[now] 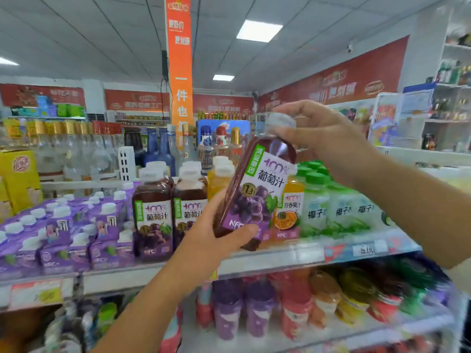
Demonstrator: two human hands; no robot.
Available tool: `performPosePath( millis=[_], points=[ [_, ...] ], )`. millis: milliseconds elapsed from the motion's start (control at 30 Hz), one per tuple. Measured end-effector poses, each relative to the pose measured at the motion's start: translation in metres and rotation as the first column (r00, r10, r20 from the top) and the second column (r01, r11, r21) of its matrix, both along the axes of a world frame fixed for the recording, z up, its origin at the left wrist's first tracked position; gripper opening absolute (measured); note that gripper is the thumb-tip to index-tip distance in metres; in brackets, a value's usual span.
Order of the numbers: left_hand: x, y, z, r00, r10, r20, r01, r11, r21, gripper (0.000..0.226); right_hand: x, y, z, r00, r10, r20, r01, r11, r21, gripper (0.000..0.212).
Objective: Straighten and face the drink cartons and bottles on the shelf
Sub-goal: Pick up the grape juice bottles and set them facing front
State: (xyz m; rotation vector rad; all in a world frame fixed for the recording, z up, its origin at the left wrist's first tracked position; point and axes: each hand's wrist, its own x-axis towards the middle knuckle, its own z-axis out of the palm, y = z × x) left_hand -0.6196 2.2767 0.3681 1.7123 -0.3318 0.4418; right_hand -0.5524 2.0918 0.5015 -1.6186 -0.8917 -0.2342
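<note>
Purple cartons [63, 233] are crowding the left end of the shelf [280, 261] right up to its white front lip, and two standing grape bottles [153, 212] are sitting just beside them, labels facing out. Further right, a passion-fruit bottle [290, 215] and a row of green-capped coconut bottles [331, 207] are filling the front edge, with orange bottles [219, 179] lining up behind. Open air is lying in front of the lip and above the caps. A grape juice bottle [254, 189] is hanging clear of the shelf, tilting with its cap up to the right and its base down by the front lip, label facing the camera. It is covering the spot between the standing grape bottles and the passion-fruit bottle, so whether a free slot is lying there cannot be told. The left hand [211, 238] is grasping its lower end, thumb lying across the bottom of the label and fingers wrapping behind. The right hand [318, 133] is reaching in from above, fingers curling over the white cap [280, 122] and gripping it. Below, a lower shelf [382, 327] is carrying more bottles, all blurred.
</note>
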Motion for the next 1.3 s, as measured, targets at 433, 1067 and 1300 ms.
performPosePath(
  millis=[433,1067,1300],
  points=[
    [-0.024,-0.102,-0.12,0.904,-0.049,-0.425,-0.02,0.988,-0.155,0.046,0.023,-0.083,-0.137,0.931,-0.009,-0.366,-0.032,0.994,-0.106,0.016],
    [-0.036,-0.097,-0.164,0.9,0.006,-0.437,0.021,0.998,0.058,0.046,-0.002,-0.08,-0.211,0.787,-0.32,-0.527,0.277,0.947,-0.162,0.021],
    [-0.04,-0.083,-0.178,0.794,-0.279,-0.54,0.189,0.958,-0.217,0.071,-0.019,-0.092,-0.227,0.785,-0.212,-0.583,0.276,0.961,0.023,0.029]
  ],
)
